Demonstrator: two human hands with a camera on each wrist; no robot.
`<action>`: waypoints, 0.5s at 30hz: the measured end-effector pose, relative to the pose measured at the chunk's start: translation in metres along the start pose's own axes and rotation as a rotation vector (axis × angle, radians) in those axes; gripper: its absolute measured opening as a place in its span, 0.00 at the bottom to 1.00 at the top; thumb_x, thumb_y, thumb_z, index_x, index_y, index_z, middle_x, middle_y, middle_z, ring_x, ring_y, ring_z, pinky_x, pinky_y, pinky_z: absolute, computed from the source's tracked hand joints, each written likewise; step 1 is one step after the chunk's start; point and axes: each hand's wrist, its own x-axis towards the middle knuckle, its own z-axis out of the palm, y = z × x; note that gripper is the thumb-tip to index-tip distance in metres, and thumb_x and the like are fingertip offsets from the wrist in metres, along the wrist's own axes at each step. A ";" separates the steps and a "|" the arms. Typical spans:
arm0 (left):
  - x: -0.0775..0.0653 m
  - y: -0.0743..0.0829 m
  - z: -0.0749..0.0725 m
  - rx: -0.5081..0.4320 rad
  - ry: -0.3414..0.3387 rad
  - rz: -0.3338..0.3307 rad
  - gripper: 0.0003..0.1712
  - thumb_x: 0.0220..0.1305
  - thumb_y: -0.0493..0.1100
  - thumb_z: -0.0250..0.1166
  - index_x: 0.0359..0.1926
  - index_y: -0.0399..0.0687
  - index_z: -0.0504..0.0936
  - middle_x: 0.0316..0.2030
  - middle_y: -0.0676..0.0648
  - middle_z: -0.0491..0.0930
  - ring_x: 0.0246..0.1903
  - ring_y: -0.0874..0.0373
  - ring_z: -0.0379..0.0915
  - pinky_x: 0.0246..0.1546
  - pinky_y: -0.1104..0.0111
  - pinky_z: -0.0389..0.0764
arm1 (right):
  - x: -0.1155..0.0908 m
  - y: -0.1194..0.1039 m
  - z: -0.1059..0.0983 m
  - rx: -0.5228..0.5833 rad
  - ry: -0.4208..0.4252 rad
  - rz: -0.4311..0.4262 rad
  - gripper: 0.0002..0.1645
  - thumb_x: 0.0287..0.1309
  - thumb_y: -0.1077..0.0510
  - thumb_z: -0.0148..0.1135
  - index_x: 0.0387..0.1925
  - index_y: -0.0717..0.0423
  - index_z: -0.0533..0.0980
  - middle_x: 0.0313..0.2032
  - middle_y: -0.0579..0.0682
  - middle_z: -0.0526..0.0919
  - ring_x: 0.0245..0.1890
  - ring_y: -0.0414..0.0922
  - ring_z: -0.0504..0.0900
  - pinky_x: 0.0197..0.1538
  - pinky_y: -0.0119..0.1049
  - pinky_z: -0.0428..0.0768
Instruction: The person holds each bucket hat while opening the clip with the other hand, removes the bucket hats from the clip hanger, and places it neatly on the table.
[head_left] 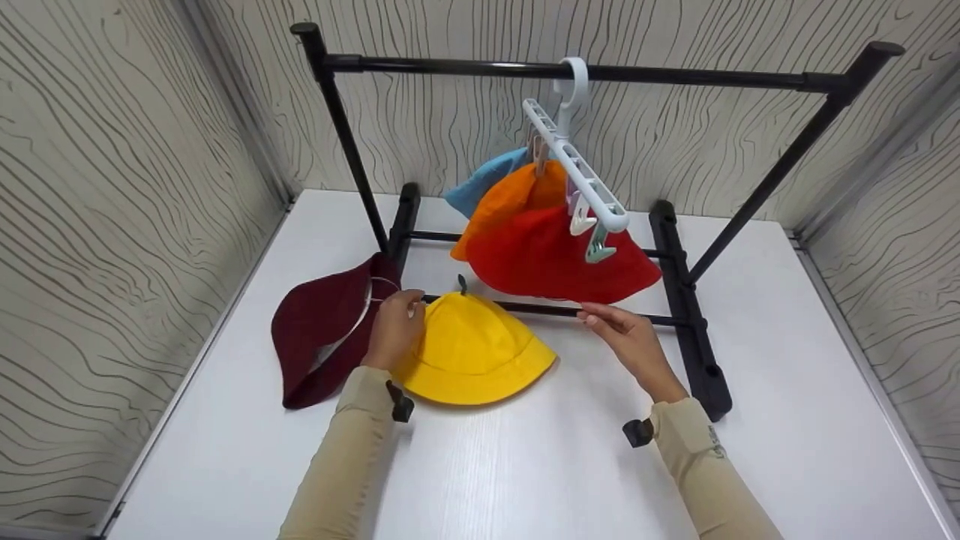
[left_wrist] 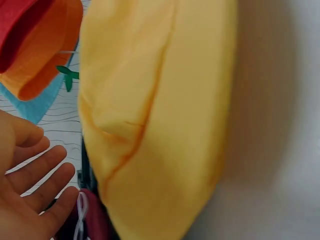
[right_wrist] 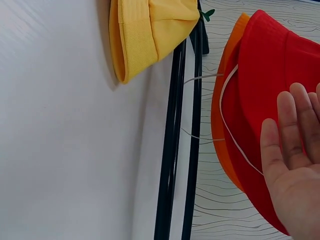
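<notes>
My left hand (head_left: 396, 330) is between a yellow bucket hat (head_left: 476, 349) and a maroon bucket hat (head_left: 315, 322), over their near sides in the head view. Its fingers (left_wrist: 42, 172) look loosely bent and hold nothing in the left wrist view. The yellow hat lies on the white table, its small green sprout-like stem (head_left: 462, 284) pointing up. To the right, my right hand (head_left: 634, 349) is just below the brim of a hanging red hat (head_left: 540, 262); its fingers (right_wrist: 289, 125) are nearly straight, with nothing gripped. A thin white cord (right_wrist: 227, 120) hangs from the red hat.
A white clip hanger (head_left: 589, 180) hangs on the black rack's top bar (head_left: 465, 67). Behind the red hat hang an orange hat (head_left: 499, 206) and a light blue hat (head_left: 484, 180). Green and white clips (head_left: 598, 247) dangle at its near end. Patterned panels (head_left: 112, 262) enclose the table.
</notes>
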 end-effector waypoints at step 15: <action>0.007 0.053 -0.014 -0.045 0.137 0.263 0.16 0.66 0.41 0.61 0.52 0.40 0.82 0.50 0.42 0.82 0.50 0.48 0.77 0.57 0.59 0.76 | 0.001 -0.019 -0.009 0.044 0.062 -0.139 0.28 0.62 0.47 0.61 0.60 0.54 0.75 0.55 0.55 0.81 0.51 0.37 0.81 0.54 0.21 0.75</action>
